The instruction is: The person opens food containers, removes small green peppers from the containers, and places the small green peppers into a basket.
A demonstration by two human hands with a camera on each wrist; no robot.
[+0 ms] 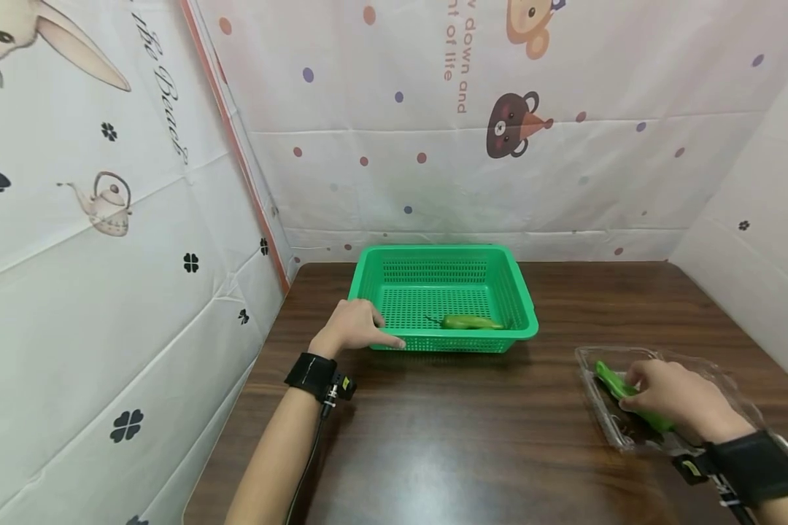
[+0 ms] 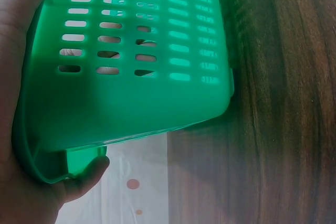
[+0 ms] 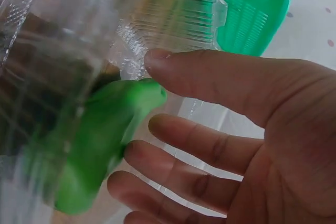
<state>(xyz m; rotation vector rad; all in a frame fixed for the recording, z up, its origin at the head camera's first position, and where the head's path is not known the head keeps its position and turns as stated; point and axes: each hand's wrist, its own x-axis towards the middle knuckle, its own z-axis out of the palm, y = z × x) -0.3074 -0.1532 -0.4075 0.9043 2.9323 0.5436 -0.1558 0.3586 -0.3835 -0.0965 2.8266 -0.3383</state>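
My left hand (image 1: 354, 326) grips the near left corner of a green plastic basket (image 1: 525, 315), thumb along its near side. In the left wrist view the hand wraps the basket's rim (image 2: 23, 129). A long green chili pepper (image 1: 469, 322) with a thin stem lies inside along the near wall. At the right, my right hand (image 1: 679, 397) reaches into a clear plastic box (image 1: 613, 432) with a bright green pepper (image 1: 609, 378) in it. In the right wrist view the thumb and fingers are spread apart, fingertips right at the edge of the green pepper (image 3: 100, 135).
A dark wood-grain table (image 1: 473, 430) carries the basket and box. A printed white sheet (image 1: 407, 182) hangs behind it, with more sheeting at the left and right. Black wrist bands (image 1: 311, 374) with small cameras and cables are on both arms.
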